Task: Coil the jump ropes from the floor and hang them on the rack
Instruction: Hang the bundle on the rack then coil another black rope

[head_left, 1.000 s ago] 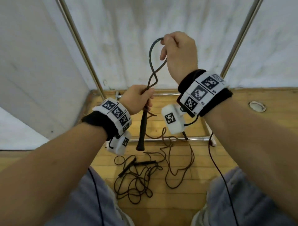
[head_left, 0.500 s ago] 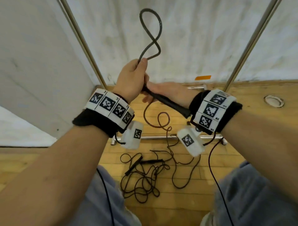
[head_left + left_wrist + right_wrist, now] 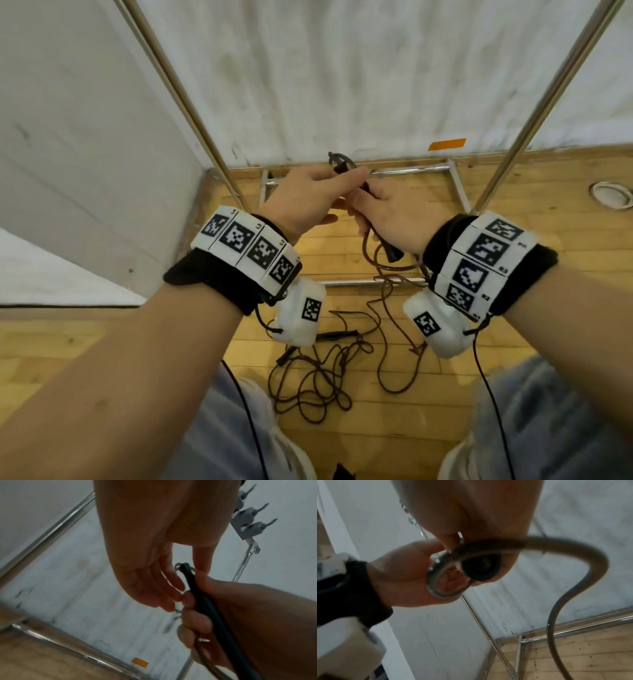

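Two hands meet at centre frame in the head view. The left hand (image 3: 308, 195) pinches a small rope loop; the right hand (image 3: 394, 216) curls around a black handle (image 3: 392, 253) of the held jump rope (image 3: 383, 308), which trails down to the wooden floor (image 3: 534, 246). One more tangled rope (image 3: 315, 380) lies at lower centre. Two rack poles (image 3: 548, 92) rise at either side.

Left wrist view: right fingers (image 3: 192, 627) wrap the handle; left fingers hang half-curled beside its tip. Three hooks (image 3: 252, 527) sit at upper right.

Right wrist view: left fingertips (image 3: 436, 546) pinch a coiled loop at centre.
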